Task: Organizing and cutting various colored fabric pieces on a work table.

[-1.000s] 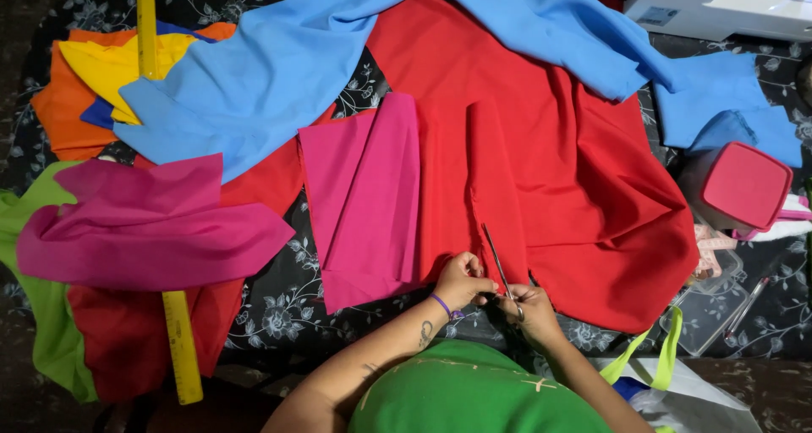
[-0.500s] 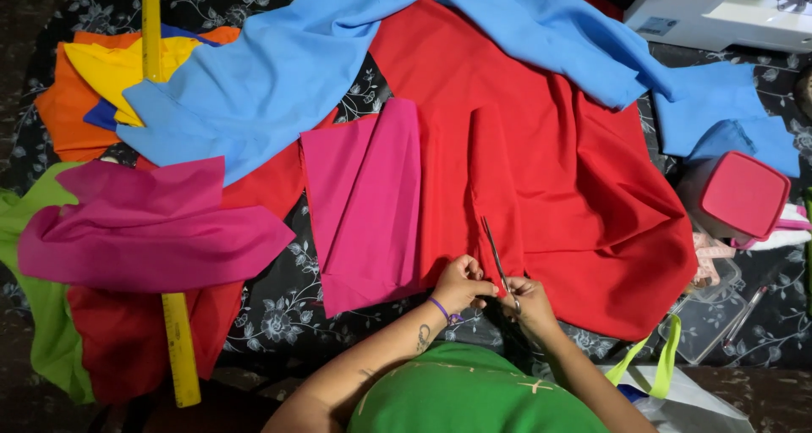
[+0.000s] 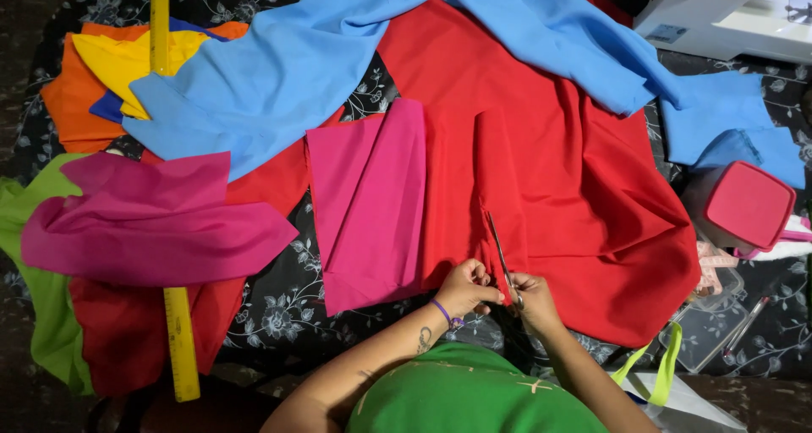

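While the right hand (image 3: 534, 302) grips the handles of a pair of slim metal scissors (image 3: 501, 260), the left hand (image 3: 468, 287) is closed on the near edge of a large red cloth (image 3: 575, 188), pinching it just beside the blades. This red cloth is smooth, matte and broad, spread over a black floral-printed worktop (image 3: 279, 315), with a raised fold running up its middle from where the scissors point. Touching the red cloth's left edge lies a flat, roughly rectangular magenta piece (image 3: 368, 205). Draped across the red cloth's far side is a long, softly creased sky-blue cloth (image 3: 313, 69). Well to the left of the red cloth sits a crumpled magenta bundle (image 3: 152, 221), over lime-green fabric (image 3: 42, 315), with orange and yellow pieces (image 3: 101, 69) beyond. A yellow ruler (image 3: 179, 340), straight and rigid, runs through that pile. To the right of the red cloth stands a square box with a pink lid (image 3: 748, 205); a white sewing machine (image 3: 727, 14) lies beyond it.
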